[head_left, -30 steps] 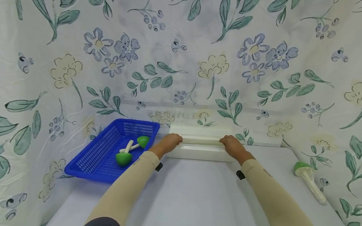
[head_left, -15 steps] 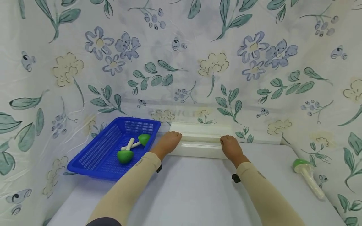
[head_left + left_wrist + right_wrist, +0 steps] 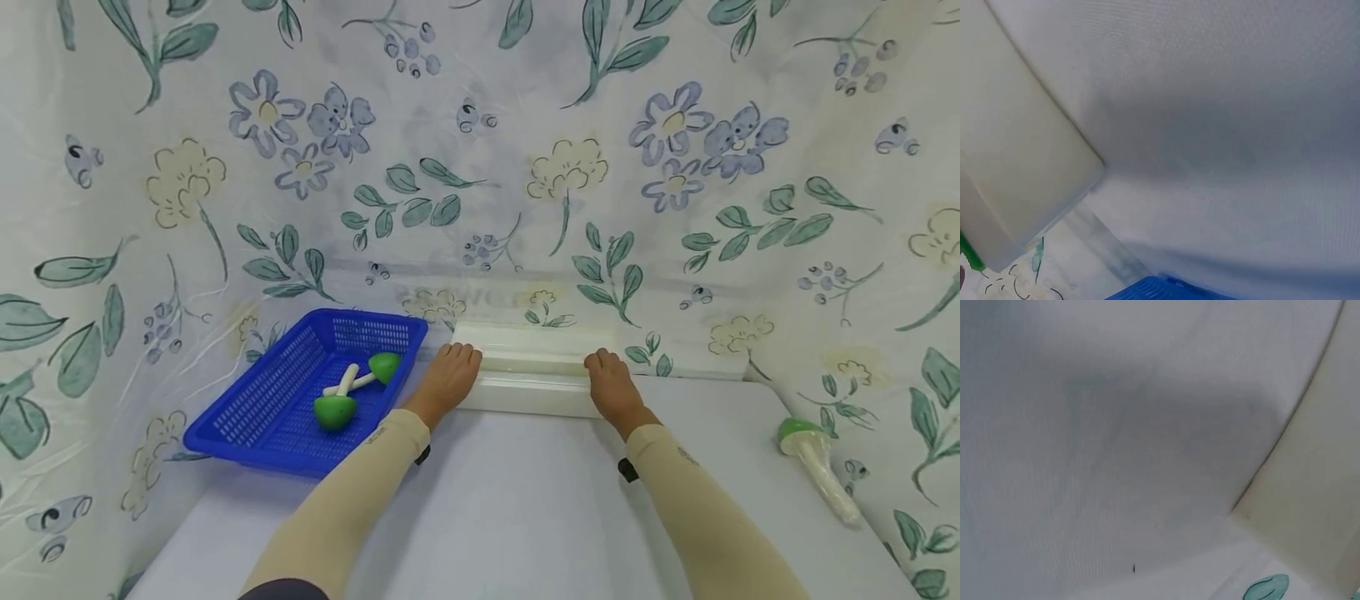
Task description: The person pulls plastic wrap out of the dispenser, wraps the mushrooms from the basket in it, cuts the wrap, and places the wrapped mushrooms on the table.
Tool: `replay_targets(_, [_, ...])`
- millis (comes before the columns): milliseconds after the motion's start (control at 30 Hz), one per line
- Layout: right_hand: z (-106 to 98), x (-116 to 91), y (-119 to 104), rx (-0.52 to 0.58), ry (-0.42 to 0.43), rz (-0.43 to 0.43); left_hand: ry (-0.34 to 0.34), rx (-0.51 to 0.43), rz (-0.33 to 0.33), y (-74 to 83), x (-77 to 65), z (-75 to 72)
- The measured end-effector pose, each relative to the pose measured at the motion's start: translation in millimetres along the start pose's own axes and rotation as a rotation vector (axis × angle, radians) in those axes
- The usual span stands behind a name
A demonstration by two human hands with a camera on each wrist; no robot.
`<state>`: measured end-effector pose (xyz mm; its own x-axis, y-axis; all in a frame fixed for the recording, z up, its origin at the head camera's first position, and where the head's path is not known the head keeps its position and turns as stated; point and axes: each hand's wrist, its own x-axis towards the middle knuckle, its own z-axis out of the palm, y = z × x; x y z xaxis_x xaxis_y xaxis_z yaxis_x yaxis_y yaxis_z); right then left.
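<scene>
Cream-white rectangular box (image 3: pixel 528 398), with smooth, glossy faces that look like plastic: it is probably light for its length and stiff, unlikely to sag when held from both ends. That sheen suggests some slipperiness, so a hold with the fingers hooked over the raised ledge should be surer than one squeezing the flat sides; thin edges, if it is hollow, might chip on a hard knock.

Both ends make the natural holds, and there the person's hands are: the left hand (image 3: pixel 448 377) and the right hand (image 3: pixel 617 388) grasp it, fingers curled over the ledge at either end. Thumbs are hidden, and how firm the hold is I cannot tell.

It lies lengthwise at the far side of the white tabletop (image 3: pixel 517 508), just before the floral-printed sheet (image 3: pixel 495 75) and beside the blue perforated plastic basket (image 3: pixel 251 459); whether it touches the sheet is unclear. Its form is stepped, with a low front face, a ledge between the hands and a paler band behind, all straight-edged and plain.
</scene>
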<state>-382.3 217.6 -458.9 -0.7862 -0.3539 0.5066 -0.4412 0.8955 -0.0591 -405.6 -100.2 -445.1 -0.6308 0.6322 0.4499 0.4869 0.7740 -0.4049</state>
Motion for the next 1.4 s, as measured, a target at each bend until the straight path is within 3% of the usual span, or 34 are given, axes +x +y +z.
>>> replay_targets(367, [-16.8, 14.0, 8.8, -0.115, -0.049, -0.059, 0.101, 0.006, 0.021, -12.1, 10.6, -11.0])
replay_targets(567, [-29.4, 19.4, 4.1, -0.169, -0.043, -0.078, 0.105, 0.051, 0.012, -15.8, 11.8, -15.8])
replay_targets(700, [-34.1, 19.8, 6.4, -0.225, -0.034, -0.120, 0.131, 0.053, 0.039, -19.4, 12.4, -20.9])
replay_targets(967, [-43.1, 26.2, 13.3, -0.251, 0.081, -0.202, 0.141, 0.078, 0.080, -28.3, 18.3, -34.6])
replay_targets(1200, [-54.2, 36.2, 7.5, -0.138, 0.152, -0.210, 0.175, 0.103, 0.071, -39.0, 21.6, -44.6])
replay_targets(1400, [-64.9, 38.5, 9.7, -0.147, 0.186, -0.211, 0.217, 0.097, 0.067, -40.1, 26.5, -48.9])
